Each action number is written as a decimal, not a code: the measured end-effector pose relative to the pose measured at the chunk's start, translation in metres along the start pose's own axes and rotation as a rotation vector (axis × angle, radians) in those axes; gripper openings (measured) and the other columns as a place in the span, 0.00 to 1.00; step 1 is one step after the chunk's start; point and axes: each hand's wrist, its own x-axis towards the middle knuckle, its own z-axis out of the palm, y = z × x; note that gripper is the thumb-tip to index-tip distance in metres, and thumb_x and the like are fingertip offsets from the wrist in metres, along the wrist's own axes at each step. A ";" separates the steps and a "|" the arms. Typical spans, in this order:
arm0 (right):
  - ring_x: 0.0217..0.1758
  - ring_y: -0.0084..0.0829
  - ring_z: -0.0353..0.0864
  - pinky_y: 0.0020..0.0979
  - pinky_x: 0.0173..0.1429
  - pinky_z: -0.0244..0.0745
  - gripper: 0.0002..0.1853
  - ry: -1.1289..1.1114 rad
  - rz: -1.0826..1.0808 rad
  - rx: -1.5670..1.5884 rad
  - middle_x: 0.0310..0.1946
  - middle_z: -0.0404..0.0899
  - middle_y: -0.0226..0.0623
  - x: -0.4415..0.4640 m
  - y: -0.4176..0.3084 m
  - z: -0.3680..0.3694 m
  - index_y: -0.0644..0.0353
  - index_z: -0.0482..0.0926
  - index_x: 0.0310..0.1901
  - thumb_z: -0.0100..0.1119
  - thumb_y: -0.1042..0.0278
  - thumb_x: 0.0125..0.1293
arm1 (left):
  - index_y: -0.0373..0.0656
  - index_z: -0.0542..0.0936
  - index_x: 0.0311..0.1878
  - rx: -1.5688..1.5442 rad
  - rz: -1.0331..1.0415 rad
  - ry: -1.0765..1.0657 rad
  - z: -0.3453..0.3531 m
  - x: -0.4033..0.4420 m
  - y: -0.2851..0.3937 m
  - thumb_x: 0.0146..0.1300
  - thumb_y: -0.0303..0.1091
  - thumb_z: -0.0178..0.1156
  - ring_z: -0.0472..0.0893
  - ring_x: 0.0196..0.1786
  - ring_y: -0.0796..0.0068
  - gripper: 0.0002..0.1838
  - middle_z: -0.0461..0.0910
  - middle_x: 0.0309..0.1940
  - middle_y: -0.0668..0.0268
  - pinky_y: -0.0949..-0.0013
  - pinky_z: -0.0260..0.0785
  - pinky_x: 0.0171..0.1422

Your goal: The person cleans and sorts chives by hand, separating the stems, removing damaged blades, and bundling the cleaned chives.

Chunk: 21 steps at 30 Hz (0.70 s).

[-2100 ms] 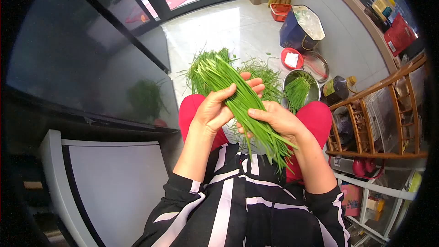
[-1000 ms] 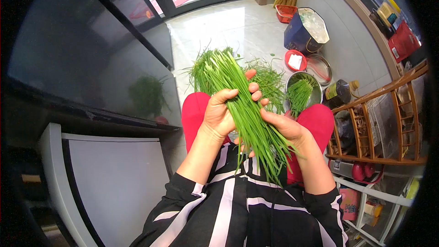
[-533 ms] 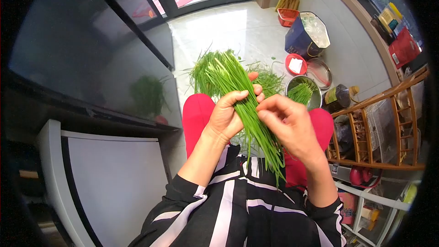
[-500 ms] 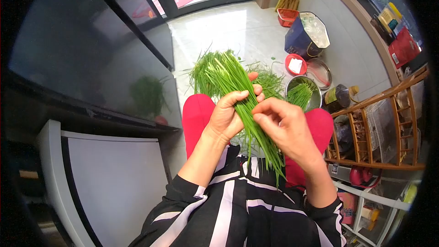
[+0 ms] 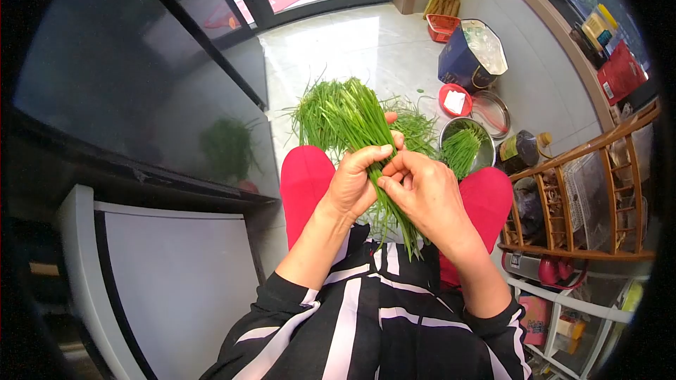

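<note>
A long bunch of green stalks [image 5: 366,125] slants across the middle of the head view, above my lap. My left hand [image 5: 357,177] is wrapped round its middle, thumb on top. Just to the right, my right hand [image 5: 424,190] pinches at the stalks below the left thumb, its fingertips touching the bunch. Behind the bunch, a heap of loose green stalks [image 5: 315,114] lies on the floor. More scattered stalks [image 5: 417,130] lie to the right of it. A metal bowl [image 5: 486,155] beside my right knee holds further green stalks [image 5: 460,149].
Past the bowl are a red dish [image 5: 446,108], a round metal lid [image 5: 503,114], a dark bottle [image 5: 517,153] and a blue bag [image 5: 454,63]. A wooden rack [image 5: 556,200] stands at the right. A white cabinet [image 5: 176,281] and a dark glossy panel [image 5: 141,98] flank the left.
My right hand first supported the lower stalks, then came off into a pinch and moved left onto the bunch beside my left thumb. The lower ends now look narrower and closer together.
</note>
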 end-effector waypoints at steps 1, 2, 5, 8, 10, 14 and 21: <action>0.29 0.40 0.82 0.38 0.35 0.75 0.06 -0.001 0.000 0.000 0.27 0.82 0.40 0.001 0.001 0.000 0.60 0.79 0.31 0.64 0.67 0.55 | 0.36 0.65 0.64 0.013 0.001 0.001 0.000 0.000 0.000 0.58 0.25 0.57 0.76 0.49 0.69 0.29 0.77 0.44 0.61 0.65 0.70 0.57; 0.28 0.38 0.82 0.37 0.34 0.75 0.07 -0.018 0.014 0.014 0.27 0.82 0.39 0.001 0.002 0.001 0.60 0.80 0.31 0.64 0.67 0.55 | 0.36 0.65 0.64 0.013 0.001 0.002 0.001 0.000 0.001 0.58 0.25 0.57 0.76 0.49 0.69 0.29 0.77 0.44 0.61 0.65 0.70 0.57; 0.25 0.30 0.80 0.32 0.33 0.74 0.07 -0.094 0.074 0.113 0.25 0.81 0.37 0.005 0.008 -0.002 0.61 0.80 0.32 0.64 0.67 0.56 | 0.36 0.65 0.64 0.029 0.014 0.018 0.001 0.000 0.001 0.58 0.25 0.57 0.77 0.49 0.70 0.28 0.77 0.44 0.61 0.66 0.70 0.58; 0.24 0.21 0.77 0.26 0.32 0.72 0.07 -0.192 0.132 0.277 0.23 0.80 0.32 0.010 0.017 -0.005 0.62 0.81 0.33 0.63 0.68 0.57 | 0.36 0.64 0.64 0.025 -0.003 0.023 -0.001 0.001 0.002 0.58 0.23 0.56 0.78 0.47 0.73 0.29 0.78 0.43 0.63 0.69 0.71 0.56; 0.24 0.18 0.75 0.23 0.31 0.71 0.07 -0.231 0.146 0.356 0.22 0.79 0.30 0.012 0.023 -0.003 0.63 0.80 0.33 0.62 0.69 0.58 | 0.37 0.65 0.64 0.014 -0.025 0.020 -0.002 0.001 0.002 0.58 0.22 0.55 0.78 0.47 0.74 0.28 0.79 0.43 0.63 0.70 0.71 0.56; 0.24 0.17 0.75 0.22 0.30 0.71 0.07 -0.201 0.212 0.514 0.23 0.78 0.29 0.015 0.021 -0.007 0.65 0.79 0.32 0.59 0.70 0.60 | 0.38 0.67 0.64 0.027 -0.029 0.017 -0.004 0.003 -0.001 0.61 0.24 0.56 0.78 0.47 0.75 0.26 0.79 0.44 0.64 0.70 0.71 0.55; 0.22 0.26 0.77 0.30 0.31 0.73 0.07 -0.127 0.085 0.270 0.25 0.79 0.38 0.016 0.019 -0.009 0.66 0.77 0.37 0.58 0.71 0.60 | 0.40 0.73 0.55 0.080 -0.028 0.073 0.002 0.001 -0.004 0.69 0.36 0.55 0.77 0.49 0.74 0.15 0.78 0.46 0.64 0.67 0.71 0.56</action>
